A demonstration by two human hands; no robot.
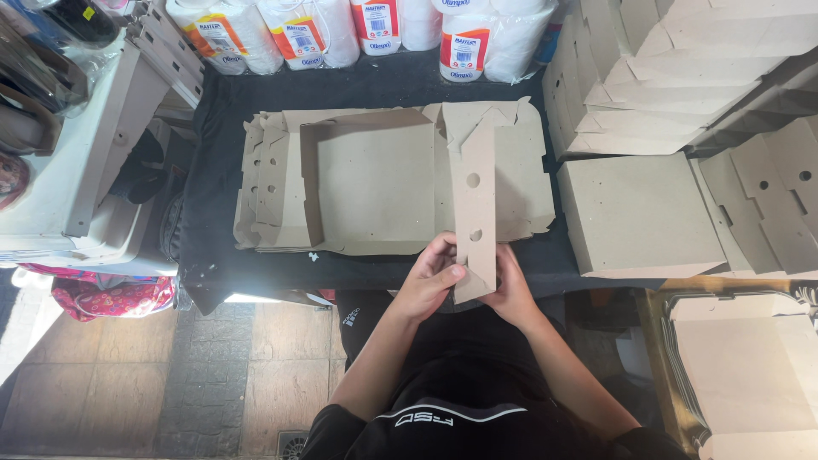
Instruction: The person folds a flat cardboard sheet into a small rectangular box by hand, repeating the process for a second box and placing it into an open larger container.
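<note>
both hands pinch the cardboard flap (pixel 475 213) at its lower end: left hand (pixel 430 281) on its left edge, right hand (pixel 509 285) behind; its long axis runs up-frame over the counter (pixel 213 170).

Along the far edge of my black table (pixel 213 255) stand plastic-wrapped packs of white paper rolls (pixel 294 30), each with a red, orange and white label (pixel 300 38); one more pack (pixel 481 43) sits nearer the far right. Flat grey-brown cardboard box blanks (pixel 358 183) lie stacked at the table's middle. A folded box (pixel 639 213) rests at the right edge, with piled boxes (pixel 682 68) at the far right corner.
</note>
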